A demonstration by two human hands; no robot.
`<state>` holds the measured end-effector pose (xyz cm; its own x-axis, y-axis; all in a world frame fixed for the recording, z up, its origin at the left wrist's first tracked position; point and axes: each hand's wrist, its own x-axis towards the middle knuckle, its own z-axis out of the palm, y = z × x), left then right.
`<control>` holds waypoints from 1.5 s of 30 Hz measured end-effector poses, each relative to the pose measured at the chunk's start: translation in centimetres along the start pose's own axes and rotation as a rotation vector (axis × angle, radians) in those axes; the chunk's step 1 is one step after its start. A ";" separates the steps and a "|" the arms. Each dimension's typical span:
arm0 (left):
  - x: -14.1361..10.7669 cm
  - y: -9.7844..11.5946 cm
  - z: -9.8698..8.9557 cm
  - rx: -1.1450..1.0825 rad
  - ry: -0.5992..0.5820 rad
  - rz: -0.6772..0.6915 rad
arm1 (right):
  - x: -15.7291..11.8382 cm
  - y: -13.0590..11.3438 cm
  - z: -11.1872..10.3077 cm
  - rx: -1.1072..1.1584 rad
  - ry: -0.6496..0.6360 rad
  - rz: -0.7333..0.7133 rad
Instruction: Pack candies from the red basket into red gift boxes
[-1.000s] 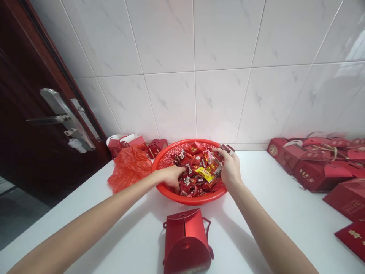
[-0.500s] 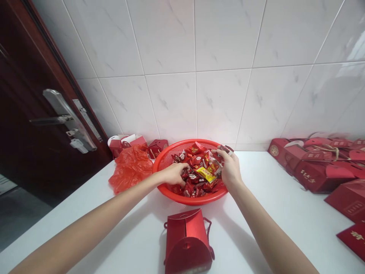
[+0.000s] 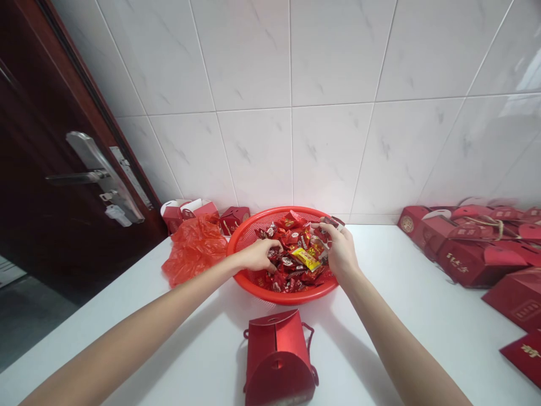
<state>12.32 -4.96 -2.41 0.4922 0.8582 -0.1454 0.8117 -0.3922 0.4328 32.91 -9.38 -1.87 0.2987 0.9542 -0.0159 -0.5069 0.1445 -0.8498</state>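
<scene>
A round red plastic basket (image 3: 249,286) stands against the wall, full of wrapped candies (image 3: 291,265), mostly red, with one yellow packet (image 3: 306,259) on top. My left hand (image 3: 261,255) reaches over the basket's left side, its fingers apart and curved down onto the candies. Over the right side is my right hand (image 3: 339,245), its fingers closed on a dark red wrapped candy (image 3: 333,221). A red gift box (image 3: 279,358) with cord handles sits in front of the basket, its top flaps folded together.
A crumpled red plastic bag (image 3: 194,248) lies left of the basket, with small red boxes (image 3: 234,219) behind it. Several red gift boxes (image 3: 473,262) line the right side of the white table (image 3: 406,304). A dark door (image 3: 38,141) with a metal handle is at the left.
The left hand's fingers have shifted slightly over the candies. My right hand has barely moved and keeps its candy. The view has shifted a little.
</scene>
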 end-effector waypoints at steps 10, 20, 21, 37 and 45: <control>0.2 0.3 0.3 -0.117 0.065 0.080 | -0.1 -0.2 0.2 0.001 -0.002 0.011; 0.8 -0.6 0.0 -0.468 0.246 0.165 | -0.1 -0.1 0.0 -0.015 -0.028 0.013; 0.7 -0.6 -0.1 -0.472 0.257 0.159 | -0.1 -0.1 0.1 -0.017 -0.029 0.014; 0.7 -0.5 0.5 -0.850 0.228 -0.021 | -0.1 0.1 0.0 -0.033 -0.133 0.008; 0.3 -0.6 0.5 -0.784 0.262 0.088 | -0.2 0.2 -0.1 -0.043 -0.240 0.066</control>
<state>12.10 -4.60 -3.18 0.3759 0.9225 0.0878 0.2715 -0.2002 0.9414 32.84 -9.57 -2.12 0.0625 0.9968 0.0492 -0.4823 0.0733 -0.8729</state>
